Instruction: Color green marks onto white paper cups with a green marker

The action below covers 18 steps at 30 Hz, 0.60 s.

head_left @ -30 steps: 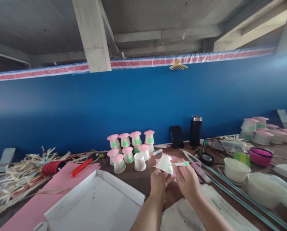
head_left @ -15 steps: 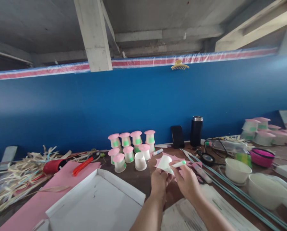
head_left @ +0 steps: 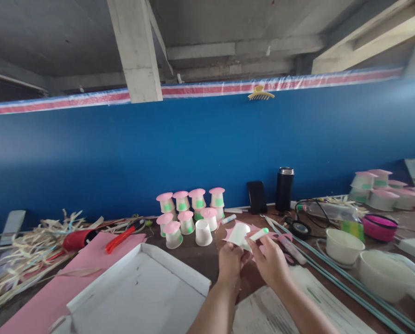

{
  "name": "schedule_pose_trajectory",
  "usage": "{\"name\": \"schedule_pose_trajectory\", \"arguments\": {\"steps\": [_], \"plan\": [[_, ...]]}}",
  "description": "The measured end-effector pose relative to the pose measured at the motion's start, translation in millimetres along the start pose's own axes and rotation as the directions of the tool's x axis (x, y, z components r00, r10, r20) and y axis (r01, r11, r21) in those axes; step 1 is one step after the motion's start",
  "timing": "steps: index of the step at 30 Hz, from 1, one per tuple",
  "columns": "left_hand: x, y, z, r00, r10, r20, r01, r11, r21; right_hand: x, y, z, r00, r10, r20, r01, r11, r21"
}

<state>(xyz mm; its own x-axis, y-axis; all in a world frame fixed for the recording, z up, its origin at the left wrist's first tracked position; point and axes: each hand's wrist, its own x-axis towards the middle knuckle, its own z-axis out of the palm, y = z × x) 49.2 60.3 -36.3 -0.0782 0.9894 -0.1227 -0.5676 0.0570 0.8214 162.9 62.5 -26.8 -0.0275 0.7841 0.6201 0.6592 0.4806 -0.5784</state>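
My left hand (head_left: 230, 260) pinches a small white paper cup (head_left: 238, 233) and holds it up over pink paper scraps (head_left: 263, 230) on the brown table. My right hand (head_left: 271, 260) grips a white glue stick with a green tip (head_left: 258, 234), its tip resting against the cup's right side. Just left of my hands stands a cluster of upturned white cups with pink tops and green patches (head_left: 188, 211), with one plain white cup (head_left: 203, 232) at its front.
A white cardboard tray (head_left: 137, 290) and a pink sheet (head_left: 54, 292) lie at the front left, straw strips (head_left: 26, 250) beyond. A phone (head_left: 256, 197), a black flask (head_left: 284, 189), tape (head_left: 299, 228), white bowls (head_left: 342, 246) and more capped cups (head_left: 370, 183) stand right.
The cup and glue stick have risen slightly and tilted; the stick's green tip has shifted a little along the cup. The view has barely moved.
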Motion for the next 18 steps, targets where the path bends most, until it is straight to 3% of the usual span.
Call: {"name": "schedule_pose_trajectory", "arguments": {"steps": [4,9,14,18], "plan": [[0.3,-1.3,-0.1,1.0,0.013,-0.002,-0.013,1.0,-0.001,0.7,1.9,-0.4,0.998,-0.024,-0.061,0.025,0.999,0.021],[4.0,-4.6,-2.7,1.0,0.013,-0.007,-0.013,1.0,0.009,1.0,0.6,-0.6,1.0,-0.005,0.019,0.005,1.0,-0.004],[2.7,-3.3,-2.5,1.0,0.015,-0.017,-0.015,1.0,0.027,0.8,1.2,-0.7,0.998,-0.03,-0.052,0.028,0.999,-0.032],[1.8,-1.6,-2.4,1.0,0.018,-0.01,-0.017,0.999,0.035,1.1,1.1,-2.0,0.999,-0.047,0.013,0.047,0.999,-0.003]]}}
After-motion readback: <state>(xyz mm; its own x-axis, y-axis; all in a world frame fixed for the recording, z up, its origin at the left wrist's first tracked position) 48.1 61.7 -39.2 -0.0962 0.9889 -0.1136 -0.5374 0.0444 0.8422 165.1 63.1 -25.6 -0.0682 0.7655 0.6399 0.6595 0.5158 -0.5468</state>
